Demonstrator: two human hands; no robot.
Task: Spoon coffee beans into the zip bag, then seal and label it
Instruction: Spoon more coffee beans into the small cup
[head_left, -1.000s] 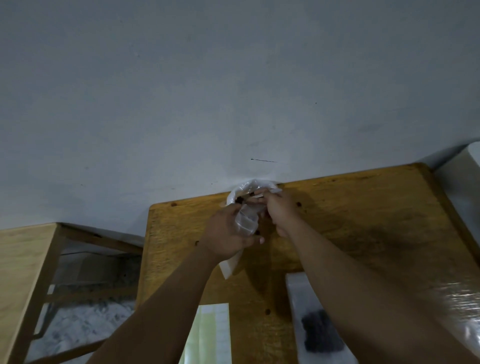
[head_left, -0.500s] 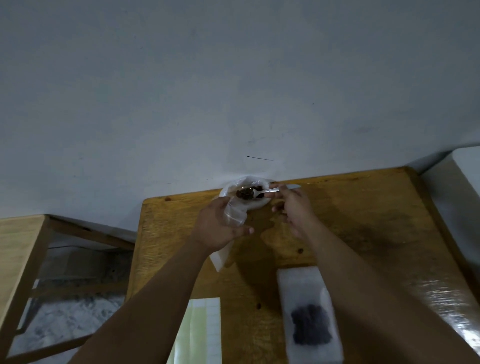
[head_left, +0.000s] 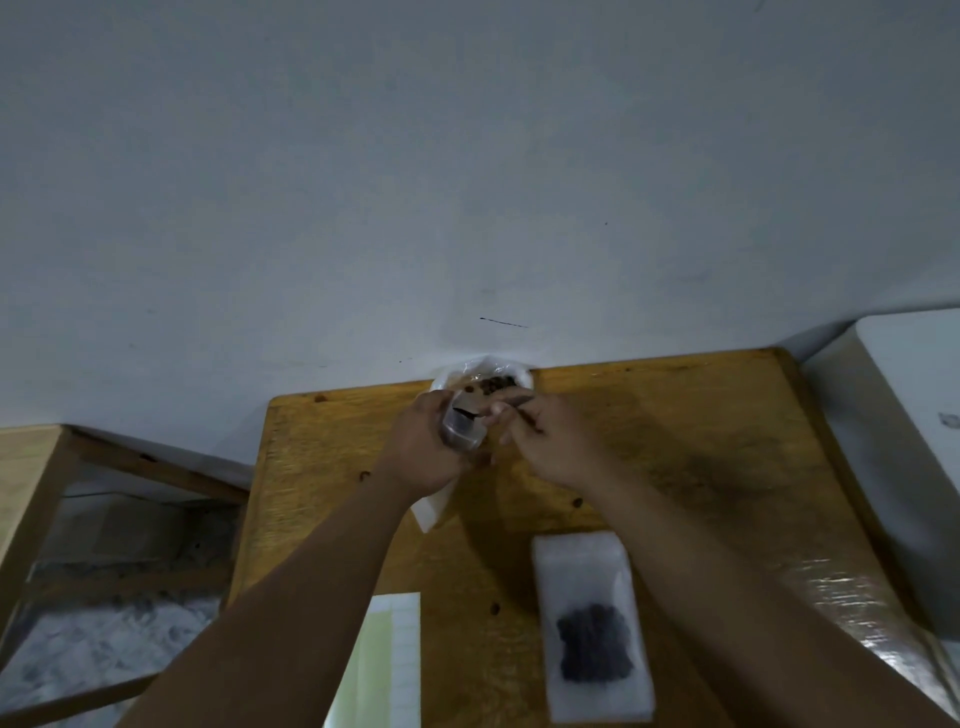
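Observation:
My left hand (head_left: 421, 447) grips a small clear zip bag (head_left: 460, 426) upright over the far part of the wooden table (head_left: 727, 467), its mouth held open. My right hand (head_left: 550, 441) pinches a spoon (head_left: 511, 402) whose tip reaches into the bag's mouth. Just behind both hands, at the table's far edge against the wall, lies a white plastic bag of dark coffee beans (head_left: 491, 382). Nearer to me on the table rests a filled zip bag (head_left: 592, 629) with a dark heap of beans inside.
A sheet of white and pale yellow labels (head_left: 387, 660) lies at the near edge, left of the filled bag. A white box (head_left: 914, 441) stands to the right of the table. A second wooden table (head_left: 26, 467) is at the left, with a gap between.
The spoon went from the bean bag, where it was loaded half a second ago, over to the mouth of the zip bag in my left hand. The view shifted slightly downward.

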